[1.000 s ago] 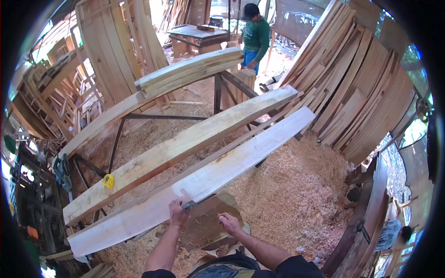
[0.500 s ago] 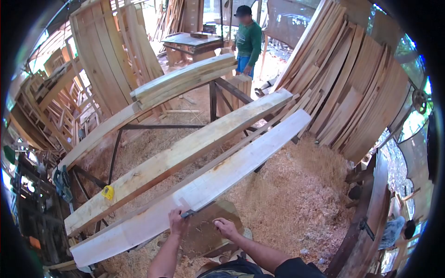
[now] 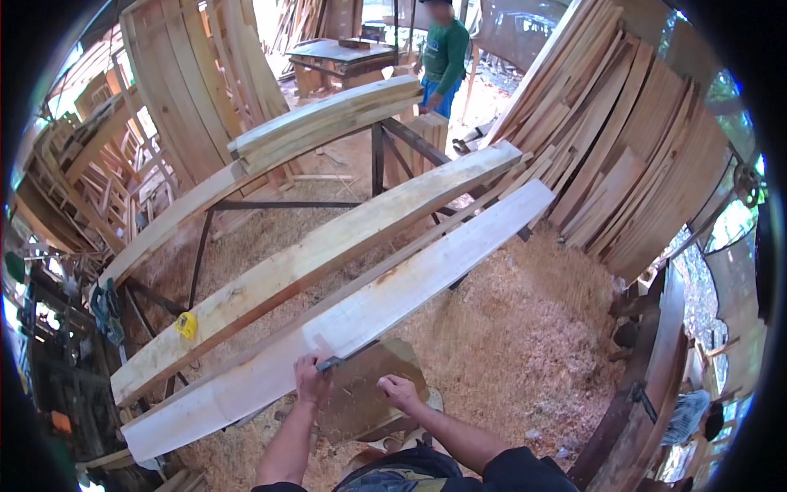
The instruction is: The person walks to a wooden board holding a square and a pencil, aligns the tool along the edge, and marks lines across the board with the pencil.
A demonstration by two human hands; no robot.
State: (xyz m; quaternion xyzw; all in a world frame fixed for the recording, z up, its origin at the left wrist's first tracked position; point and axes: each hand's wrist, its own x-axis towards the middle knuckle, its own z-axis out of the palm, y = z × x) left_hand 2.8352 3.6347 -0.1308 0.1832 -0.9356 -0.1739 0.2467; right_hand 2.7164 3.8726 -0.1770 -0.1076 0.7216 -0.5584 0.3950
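Note:
My left hand point(image 3: 310, 380) is at the near edge of a long pale plank point(image 3: 287, 366), closed on a small try square point(image 3: 329, 363). The square's dark stock sits against the plank's edge, and its pale blade seems to lie across the top face. My right hand point(image 3: 399, 393) is apart from the plank, over a brown board point(image 3: 352, 402) low in front of me. Its fingers are curled together; whatever they may hold is too small to make out. On the thick beam point(image 3: 270, 287) beyond the plank rests a yellow tape measure point(image 3: 187, 325).
Dark metal trestles point(image 3: 377, 160) carry the beams. Across from me stands a person in a green top point(image 3: 445, 57) near stacked curved timbers point(image 3: 328, 115). Boards lean at the right point(image 3: 623, 156) and left point(image 3: 176, 90). Shavings point(image 3: 525, 328) cover the floor. A power tool point(image 3: 106, 312) sits at the left.
The view has tilted slightly, so most things sit a little higher or further left. My left hand stays with the square at the plank's edge. The person opposite has shifted slightly.

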